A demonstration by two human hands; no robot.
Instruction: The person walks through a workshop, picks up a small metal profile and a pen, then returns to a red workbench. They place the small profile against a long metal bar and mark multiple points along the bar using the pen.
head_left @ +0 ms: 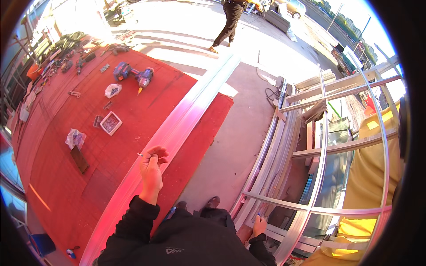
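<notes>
The left hand (151,170) pinched a small screw (141,154) in its fingers just above the long aluminium rail (177,128), not yet driven, while the right hand (259,225) gripped the window frame (310,208).

An open-air metal-frame workshop beside a sunlit street. On the red counter (66,177) lie cordless drills (133,76) and a screw box (111,123) — right of it, stacked aluminium window frames (310,146).
</notes>
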